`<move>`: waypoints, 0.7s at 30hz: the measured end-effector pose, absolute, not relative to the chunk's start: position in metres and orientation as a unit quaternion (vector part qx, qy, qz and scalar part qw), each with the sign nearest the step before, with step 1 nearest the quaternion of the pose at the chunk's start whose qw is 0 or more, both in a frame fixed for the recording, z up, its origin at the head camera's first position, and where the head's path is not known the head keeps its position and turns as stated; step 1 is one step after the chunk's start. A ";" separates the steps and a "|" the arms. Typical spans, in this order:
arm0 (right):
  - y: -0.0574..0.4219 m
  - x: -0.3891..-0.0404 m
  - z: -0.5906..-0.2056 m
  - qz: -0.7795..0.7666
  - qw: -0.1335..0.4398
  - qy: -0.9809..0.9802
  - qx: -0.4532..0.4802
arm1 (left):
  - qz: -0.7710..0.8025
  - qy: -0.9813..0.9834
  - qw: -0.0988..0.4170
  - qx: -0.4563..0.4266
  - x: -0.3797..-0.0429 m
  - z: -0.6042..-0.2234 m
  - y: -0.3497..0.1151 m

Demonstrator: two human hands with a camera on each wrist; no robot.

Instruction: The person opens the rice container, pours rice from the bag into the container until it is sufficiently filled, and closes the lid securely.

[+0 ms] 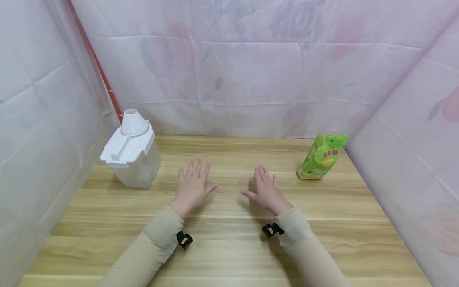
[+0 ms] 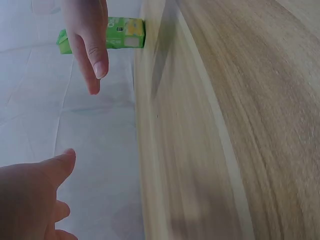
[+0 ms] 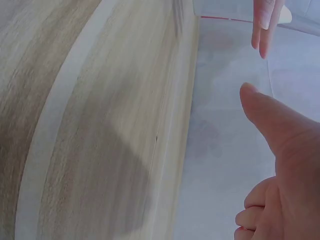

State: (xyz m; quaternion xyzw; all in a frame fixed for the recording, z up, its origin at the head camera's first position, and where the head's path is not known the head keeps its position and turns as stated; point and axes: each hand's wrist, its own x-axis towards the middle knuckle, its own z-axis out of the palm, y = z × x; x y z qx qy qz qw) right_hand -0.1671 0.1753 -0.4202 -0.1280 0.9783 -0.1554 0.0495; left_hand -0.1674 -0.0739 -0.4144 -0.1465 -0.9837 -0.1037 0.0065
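Over the middle of the table, my left hand [image 1: 192,187] is spread with straight fingers and holds nothing. My right hand [image 1: 267,191] is level with it, a gap away, its fingers straight, thumb out and nothing held. Both wrist views show the hands above the wood, casting shadows. Left of the left hand stands a white lidded container [image 1: 134,159] with a flat handle on its lid. A white cone-shaped cup [image 1: 134,122] sits upside down on that lid. On the right side a green printed bag [image 1: 321,156] stands upright, beyond the right hand; the left wrist view shows it partly behind that hand.
The wood-grain table [image 1: 229,255] runs back to a pale printed sheet [image 1: 247,75] hung behind it. Similar sheets close off the left and right sides. A red strip [image 1: 97,59] runs down the back left corner. Each sleeve carries a small black camera [image 1: 184,240].
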 end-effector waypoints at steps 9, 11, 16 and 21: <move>0.170 -0.167 -0.412 -0.161 0.028 0.976 -0.141 | -0.115 -0.983 0.010 -0.146 -0.167 -0.404 -0.084; 0.168 -0.167 -0.409 -0.161 0.025 0.976 -0.144 | -0.116 -0.982 0.011 -0.146 -0.167 -0.402 -0.087; 0.167 -0.166 -0.405 -0.166 0.031 0.975 -0.142 | -0.123 -0.981 0.014 -0.149 -0.165 -0.397 -0.094; 0.167 -0.164 -0.404 -0.166 0.032 0.976 -0.140 | -0.115 -0.981 0.029 -0.153 -0.163 -0.391 -0.104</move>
